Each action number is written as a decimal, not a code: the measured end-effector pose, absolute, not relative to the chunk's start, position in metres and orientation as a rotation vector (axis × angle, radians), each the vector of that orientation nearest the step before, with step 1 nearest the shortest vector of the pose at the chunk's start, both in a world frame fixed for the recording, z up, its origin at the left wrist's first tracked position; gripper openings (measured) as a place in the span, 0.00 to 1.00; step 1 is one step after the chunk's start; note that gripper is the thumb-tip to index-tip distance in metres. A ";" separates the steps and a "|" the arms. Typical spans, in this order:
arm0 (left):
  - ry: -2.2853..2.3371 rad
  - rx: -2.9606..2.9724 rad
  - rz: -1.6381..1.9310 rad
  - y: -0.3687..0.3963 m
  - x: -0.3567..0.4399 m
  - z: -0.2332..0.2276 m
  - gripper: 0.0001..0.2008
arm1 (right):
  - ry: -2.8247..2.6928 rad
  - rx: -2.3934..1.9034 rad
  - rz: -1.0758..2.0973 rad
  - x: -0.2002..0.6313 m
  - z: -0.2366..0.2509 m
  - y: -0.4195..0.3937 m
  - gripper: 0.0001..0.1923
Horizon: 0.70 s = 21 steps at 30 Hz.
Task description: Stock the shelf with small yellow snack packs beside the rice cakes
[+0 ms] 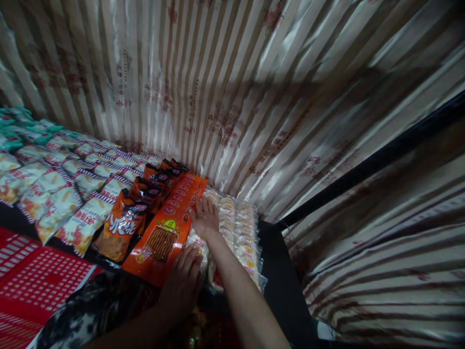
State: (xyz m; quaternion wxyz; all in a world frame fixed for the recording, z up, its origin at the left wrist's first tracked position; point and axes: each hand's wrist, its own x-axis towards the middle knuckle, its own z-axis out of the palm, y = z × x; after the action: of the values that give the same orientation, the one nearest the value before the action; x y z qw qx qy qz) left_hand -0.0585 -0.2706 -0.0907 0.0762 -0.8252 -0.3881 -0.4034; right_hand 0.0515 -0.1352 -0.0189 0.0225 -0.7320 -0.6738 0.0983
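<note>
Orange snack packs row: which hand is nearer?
Left. Left hand rests at the near end of the orange snack packs row, touching it; right hand lies on the clear-wrapped packs beside it.

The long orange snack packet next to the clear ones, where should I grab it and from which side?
Probably by its near short end, coming from your side. The orange snack packet lies flat and runs away from you; dark orange bags overlap its left edge, clear packets crowd its right. Your left hand already rests at that near corner.

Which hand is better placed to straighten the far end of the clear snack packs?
Probably the right hand: it lies flat farther along the clear snack packs. The left hand rests at their near end beside the orange pack.
</note>
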 end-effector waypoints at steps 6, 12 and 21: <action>-1.141 -2.477 -1.193 -0.271 -0.058 -0.095 0.17 | -2.076 -2.295 0.309 0.055 -0.011 -0.131 0.33; -1.136 -2.471 -1.216 -0.271 -0.058 -0.096 0.18 | -2.066 -2.376 0.295 0.065 -0.012 -0.122 0.35; -1.178 -2.516 -1.246 -0.270 -0.058 -0.089 0.16 | -1.962 -2.263 0.203 0.078 -0.004 -0.131 0.31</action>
State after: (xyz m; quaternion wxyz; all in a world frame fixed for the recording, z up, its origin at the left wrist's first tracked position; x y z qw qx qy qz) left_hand -0.0584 -0.2704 -0.0885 0.0484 -0.8255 -0.3863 -0.4086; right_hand 0.0784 -0.1311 -0.0038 0.0696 -0.7520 -0.6520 0.0674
